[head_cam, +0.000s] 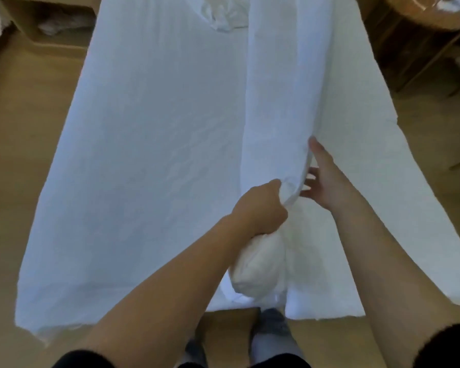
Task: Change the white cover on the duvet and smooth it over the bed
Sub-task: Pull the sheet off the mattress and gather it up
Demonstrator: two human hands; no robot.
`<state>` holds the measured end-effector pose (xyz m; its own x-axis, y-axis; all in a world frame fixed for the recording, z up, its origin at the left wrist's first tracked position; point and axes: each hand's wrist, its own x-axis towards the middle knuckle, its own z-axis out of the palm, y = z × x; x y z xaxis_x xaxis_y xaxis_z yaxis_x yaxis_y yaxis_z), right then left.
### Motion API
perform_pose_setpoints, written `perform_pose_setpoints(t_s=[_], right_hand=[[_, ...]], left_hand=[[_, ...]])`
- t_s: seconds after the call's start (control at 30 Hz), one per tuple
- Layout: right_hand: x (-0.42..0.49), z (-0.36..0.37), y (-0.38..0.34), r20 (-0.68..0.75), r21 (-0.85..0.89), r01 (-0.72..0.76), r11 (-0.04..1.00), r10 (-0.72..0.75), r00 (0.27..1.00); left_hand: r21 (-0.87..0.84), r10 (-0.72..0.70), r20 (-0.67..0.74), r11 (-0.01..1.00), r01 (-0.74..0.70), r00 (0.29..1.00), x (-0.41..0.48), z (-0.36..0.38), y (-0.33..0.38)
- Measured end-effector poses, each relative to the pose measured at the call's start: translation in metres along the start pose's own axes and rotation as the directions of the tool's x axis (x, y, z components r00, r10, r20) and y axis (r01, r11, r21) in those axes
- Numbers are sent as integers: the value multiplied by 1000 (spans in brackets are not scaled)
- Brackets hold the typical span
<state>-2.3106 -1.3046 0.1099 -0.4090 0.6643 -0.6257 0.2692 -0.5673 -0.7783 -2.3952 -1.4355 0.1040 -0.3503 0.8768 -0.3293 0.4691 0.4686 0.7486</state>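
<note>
left grip [260, 208] fisted round bunched cover [274, 115] | right grip [325, 181] fingers spread, empty

The cover [149, 155] is plain white with a cool, bluish cast, with no print or stripe. The duvet [383, 208] is a warmer, creamy white, also plain. The floor [24, 155] is an even tan. The wooden furniture [409, 49] is reddish brown, with a glossy orange-brown top. The sleeves [83, 359] are black and the socks [268, 343] are grey.

Tan floor [24, 134], wooden furniture [409, 43] beside.
</note>
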Motion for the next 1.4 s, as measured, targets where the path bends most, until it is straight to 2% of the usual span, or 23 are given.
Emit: perform_pose_setpoints(t_s=[0.07, 0.1, 0.2, 0.27, 0.33, 0.4, 0.43, 0.53, 0.57, 0.63, 0.67, 0.7, 0.73, 0.83, 0.87, 0.97, 1.0, 1.07, 1.13, 1.17, 1.23, 1.33, 1.4], right_hand=[[21, 95, -18, 104, -71, 148, 986, -140, 985], [29, 154, -21, 122, -157, 252, 955, -234, 964], [9, 344, -1, 312, -426, 489, 761, -384, 869], [-23, 444, 31, 428, -350, 532, 771, -373, 823], [-51, 518, 64, 497, -199, 537, 819, -388, 776], [-68, 576, 102, 629, -220, 576, 788, -337, 701], [-73, 599, 126, 700, -277, 572, 772, -246, 670], [-70, 606, 213, 773, -518, 560, 646, 73, 631], [-62, 588, 239, 751, -581, 530, 617, 157, 641], [-43, 534, 282, 693, -685, 512, 519, 247, 677], [-37, 502, 297, 660, -736, 536, 414, 262, 704], [-30, 469, 309, 631, -773, 565, 290, 259, 731], [-25, 437, 316, 606, -795, 581, 175, 244, 757], [-26, 362, 307, 574, -797, 588, -134, 133, 808], [-30, 346, 299, 622, -764, 612, -206, 20, 783], [-31, 313, 272, 713, -699, 568, -434, -370, 595], [-31, 307, 260, 651, -751, 485, -449, -380, 657], [-27, 294, 236, 375, -886, 233, -400, -325, 868], [-14, 279, 225, 169, -947, 86, -310, -252, 953], [-9, 273, 222, 151, -958, 92, -271, -207, 967], [-3, 263, 215, 229, -965, 201, -169, -168, 959], [1, 245, 197, 336, -940, 342, -8, -212, 918], [0, 221, 175, 373, -919, 393, 31, -256, 892]], left_hand=[[0, 1, -141, 1000, -1, 990, -23, -49, -30], [-70, -38, -260, 997, 20, 965, -39, -80, -48], [-286, -251, -553, 953, 102, 795, -102, -171, -122], [-266, -346, -686, 938, 223, 640, -155, -217, -182], [-244, -355, -780, 931, 272, 516, -208, -252, -233], [-376, -458, -779, 888, 267, 428, -245, -270, -281], [-468, -538, -730, 843, 266, 421, -258, -269, -304], [-627, -716, -471, 682, 376, 514, -273, -224, -381], [-626, -758, -425, 641, 444, 494, -273, -205, -405], [-534, -837, -455, 530, 659, 304, -270, -177, -442], [-444, -838, -495, 472, 762, 231, -269, -168, -453], [-333, -821, -524, 444, 832, 228, -266, -160, -460], [-230, -797, -533, 458, 858, 283, -261, -151, -463], [-116, -746, -413, 612, 782, 523, -236, -114, -453], [-141, -735, -351, 653, 744, 579, -227, -103, -444], [-284, -688, -241, 724, 628, 685, -195, -76, -412], [-352, -681, -197, 720, 597, 705, -184, -71, -398], [-492, -660, -88, 680, 544, 746, -160, -64, -366], [-588, -618, -19, 643, 491, 786, -138, -63, -337], [-622, -603, -4, 626, 470, 798, -127, -64, -324], [-677, -580, 13, 594, 434, 814, -107, -67, -303], [-723, -563, 30, 559, 407, 826, -78, -65, -278], [-777, -611, 83, 455, 435, 787, -62, -58, -256]])
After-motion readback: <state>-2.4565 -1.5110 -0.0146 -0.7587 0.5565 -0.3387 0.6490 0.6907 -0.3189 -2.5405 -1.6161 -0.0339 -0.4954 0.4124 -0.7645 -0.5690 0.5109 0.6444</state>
